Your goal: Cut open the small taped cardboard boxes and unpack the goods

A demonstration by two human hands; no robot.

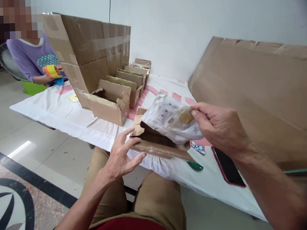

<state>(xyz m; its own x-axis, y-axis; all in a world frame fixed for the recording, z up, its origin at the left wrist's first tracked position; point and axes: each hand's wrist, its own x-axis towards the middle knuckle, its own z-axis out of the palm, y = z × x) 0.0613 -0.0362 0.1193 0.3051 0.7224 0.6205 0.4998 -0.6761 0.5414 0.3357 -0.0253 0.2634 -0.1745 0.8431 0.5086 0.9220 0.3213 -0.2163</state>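
The left hand (121, 157) is resting open, fingers spread, against the flap of the small carton (157, 147) at the near edge of the desk (67, 113). Just over that carton, the right hand (217, 125) is pinching a silvery packet (169, 119) in a closed grip. This is looking like mid-loading, and the next move is calling for a level entry into the opening.

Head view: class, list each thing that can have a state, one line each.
small box, open, flaps raised
plastic packet, held over the small box
right hand, shut on the plastic packet
left hand, open, fingers at the small box
row of boxes, lids open
phone, lying flat, screen dark
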